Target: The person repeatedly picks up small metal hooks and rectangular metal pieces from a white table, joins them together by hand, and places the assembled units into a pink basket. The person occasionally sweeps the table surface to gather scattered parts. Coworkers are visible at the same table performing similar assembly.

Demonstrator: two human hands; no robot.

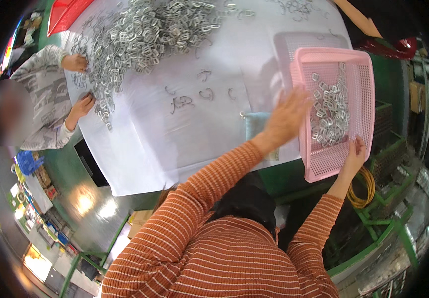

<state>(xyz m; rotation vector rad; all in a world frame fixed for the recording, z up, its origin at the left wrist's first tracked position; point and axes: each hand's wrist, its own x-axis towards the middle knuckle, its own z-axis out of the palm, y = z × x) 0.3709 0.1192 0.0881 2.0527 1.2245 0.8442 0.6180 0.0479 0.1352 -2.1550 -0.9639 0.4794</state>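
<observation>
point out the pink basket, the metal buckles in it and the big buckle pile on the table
pink basket [306, 59]: head view, on its top-left rim
metal buckles [329, 111]: head view, middle of the heap inside the basket
buckle pile [145, 32]: head view, centre of the pile

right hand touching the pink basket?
Touching. The head view shows the right hand gripping the near rim of the pink basket, fingers curled over the edge.

The perforated plastic basket [333, 107] is pink, and the small metal buckles [331, 111] in it are silver-grey. The cloth-covered tabletop [174, 134] is white; the knitted sleeves [214, 184] are orange with thin white stripes.
</observation>
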